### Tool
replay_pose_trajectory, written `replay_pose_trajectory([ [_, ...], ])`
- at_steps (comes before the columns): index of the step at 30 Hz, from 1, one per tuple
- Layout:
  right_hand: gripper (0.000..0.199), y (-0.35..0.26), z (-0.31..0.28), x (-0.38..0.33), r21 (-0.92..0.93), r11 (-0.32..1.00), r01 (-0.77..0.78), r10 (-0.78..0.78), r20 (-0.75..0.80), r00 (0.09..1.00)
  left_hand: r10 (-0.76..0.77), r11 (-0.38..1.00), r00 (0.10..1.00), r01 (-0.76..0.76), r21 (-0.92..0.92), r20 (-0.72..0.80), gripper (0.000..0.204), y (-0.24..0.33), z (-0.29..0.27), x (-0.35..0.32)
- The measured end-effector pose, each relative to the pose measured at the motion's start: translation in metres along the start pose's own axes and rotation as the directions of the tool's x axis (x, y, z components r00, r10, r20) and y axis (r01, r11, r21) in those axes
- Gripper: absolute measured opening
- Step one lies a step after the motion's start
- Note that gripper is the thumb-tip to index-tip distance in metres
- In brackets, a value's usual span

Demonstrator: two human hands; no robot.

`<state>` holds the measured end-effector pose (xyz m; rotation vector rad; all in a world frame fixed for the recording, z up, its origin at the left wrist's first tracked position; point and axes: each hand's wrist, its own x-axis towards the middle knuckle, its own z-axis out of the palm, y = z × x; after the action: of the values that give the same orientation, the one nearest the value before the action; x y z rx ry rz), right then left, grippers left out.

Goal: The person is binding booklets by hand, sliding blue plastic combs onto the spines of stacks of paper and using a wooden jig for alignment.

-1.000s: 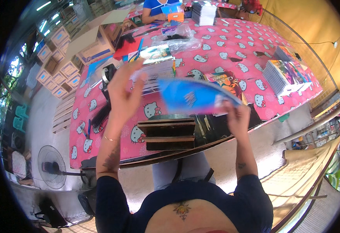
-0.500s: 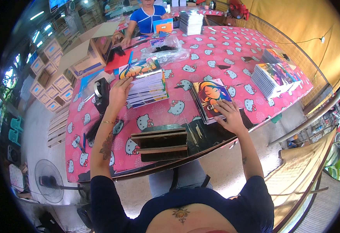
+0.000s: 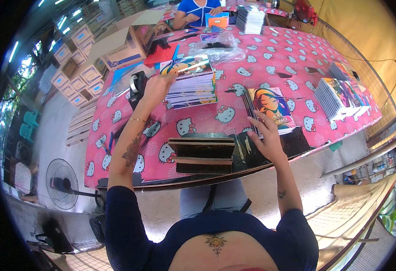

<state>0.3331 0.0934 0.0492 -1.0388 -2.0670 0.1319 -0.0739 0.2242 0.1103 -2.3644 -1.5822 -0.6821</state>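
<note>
A pile of spiral notebooks (image 3: 191,94) lies left of centre on the table, with an illustrated notebook (image 3: 191,67) on top. My left hand (image 3: 161,86) is at that top notebook's left edge, its fingers closed on the edge. To the right sits a lower stack of notebooks (image 3: 272,107) with a colourful cover and dark spiral binding on its left side. My right hand (image 3: 268,135) is at the near left corner of this stack, fingers spread, holding nothing. Between my arms, near the table edge, stands a dark slotted wooden stand (image 3: 201,156).
A tape dispenser (image 3: 137,86) and pliers (image 3: 109,143) lie on the left. Clear plastic (image 3: 227,50) and an open carton (image 3: 125,49) are farther back. More notebooks (image 3: 340,97) stand at the right. Across the table, a person in a blue top (image 3: 198,10) handles notebooks.
The whole view has shifted. My right hand has slid off the cover to the stack's near left corner. My left hand has reached farther onto the top notebook's edge.
</note>
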Motion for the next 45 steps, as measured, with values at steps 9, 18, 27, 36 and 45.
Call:
replay_pose_trajectory([
  [9,0.064,-0.036,0.023,0.024,0.435,0.9,-0.021,0.137,-0.238,0.962,0.257,0.958,0.851,-0.287,0.003,-0.459,0.014,0.102,-0.08,-0.019],
  [18,0.021,-0.032,0.052,-0.014,0.796,0.566,-0.216,0.346,0.008,0.938,0.296,0.906,0.914,-0.36,-0.222,-0.277,0.012,0.146,-0.097,-0.064],
  [27,0.025,-0.043,0.055,-0.013,0.692,0.693,-0.205,0.34,-0.063,0.938,0.297,0.916,0.914,-0.354,-0.186,-0.278,0.019,0.149,-0.102,-0.076],
  [36,0.026,-0.046,0.057,-0.015,0.697,0.682,-0.222,0.378,-0.075,0.923,0.323,0.913,0.912,-0.37,-0.17,-0.252,0.025,0.154,-0.105,-0.075],
  [45,0.05,-0.055,0.079,-0.025,0.794,0.535,-0.29,0.293,0.147,0.945,0.229,0.97,0.942,-0.201,0.134,-0.246,0.036,0.137,-0.058,-0.146],
])
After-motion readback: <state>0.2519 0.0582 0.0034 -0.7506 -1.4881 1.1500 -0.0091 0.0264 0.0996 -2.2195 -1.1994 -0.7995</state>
